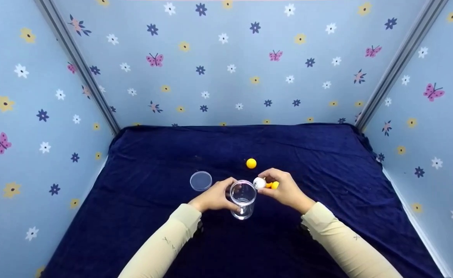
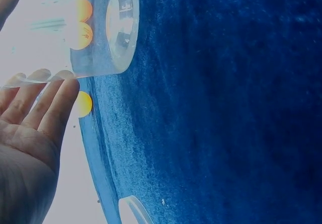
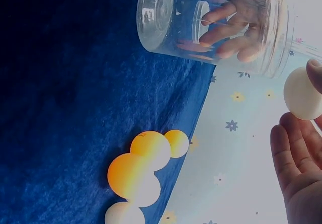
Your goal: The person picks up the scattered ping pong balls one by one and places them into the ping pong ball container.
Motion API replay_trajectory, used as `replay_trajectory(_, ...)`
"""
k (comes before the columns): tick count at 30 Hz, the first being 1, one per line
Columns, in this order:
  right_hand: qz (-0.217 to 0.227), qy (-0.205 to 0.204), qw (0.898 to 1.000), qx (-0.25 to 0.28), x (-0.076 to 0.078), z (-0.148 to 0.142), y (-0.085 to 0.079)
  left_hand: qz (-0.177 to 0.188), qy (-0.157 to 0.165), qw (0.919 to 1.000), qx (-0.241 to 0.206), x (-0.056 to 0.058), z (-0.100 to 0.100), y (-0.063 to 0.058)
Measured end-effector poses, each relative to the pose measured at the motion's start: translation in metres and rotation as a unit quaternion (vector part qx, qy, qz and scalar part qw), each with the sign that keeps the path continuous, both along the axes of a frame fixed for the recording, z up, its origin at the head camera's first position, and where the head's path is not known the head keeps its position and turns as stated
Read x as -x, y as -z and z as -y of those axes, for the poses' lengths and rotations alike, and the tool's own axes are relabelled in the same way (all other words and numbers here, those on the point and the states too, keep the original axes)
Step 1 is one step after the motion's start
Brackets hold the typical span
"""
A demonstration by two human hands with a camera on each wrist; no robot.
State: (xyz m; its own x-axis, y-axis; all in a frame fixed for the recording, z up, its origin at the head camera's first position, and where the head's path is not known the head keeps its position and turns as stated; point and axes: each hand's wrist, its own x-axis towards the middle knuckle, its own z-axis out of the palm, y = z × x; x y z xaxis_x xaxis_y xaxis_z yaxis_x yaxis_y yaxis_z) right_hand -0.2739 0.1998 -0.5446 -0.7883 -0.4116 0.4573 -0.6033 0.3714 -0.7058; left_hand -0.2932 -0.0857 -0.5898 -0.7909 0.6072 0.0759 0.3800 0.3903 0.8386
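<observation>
My left hand (image 1: 214,197) grips a clear plastic jar (image 3: 176,32) by its side; the jar's open mouth faces up in the head view. Between the thumb and fingers of my right hand (image 1: 288,192) is a white ping-pong ball (image 3: 303,94), just beside the jar's rim. Below that hand, the right wrist view has several orange and white balls on the cloth: an orange ball (image 3: 126,173) and a white ball (image 3: 125,216) among them. Farther back lies a yellow-orange ball (image 1: 251,163). No ball shows inside the jar in the head view.
A round clear lid (image 1: 201,181) lies flat on the dark blue cloth (image 1: 153,162), left of the jar. Flower-patterned walls (image 1: 226,69) enclose the back and both sides, with metal posts (image 1: 81,69) at the corners.
</observation>
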Motion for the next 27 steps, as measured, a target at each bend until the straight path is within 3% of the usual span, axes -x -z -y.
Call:
replay_trajectory(5,-0.024,-0.014,0.999,0.015,0.001,0.004,0.001,0.005,0.000,1.0000,0.001,0.000,0.000,0.000)
replay_trajectory(11,0.006,-0.036,0.999,0.029,-0.002,0.010,0.000,0.016,0.008,0.9998,-0.009,0.000,0.001,0.000)
replay_trajectory(27,0.007,-0.038,0.999,-0.016,-0.004,0.018,0.003,0.002,0.007,1.0000,-0.006,0.001,0.002,0.000)
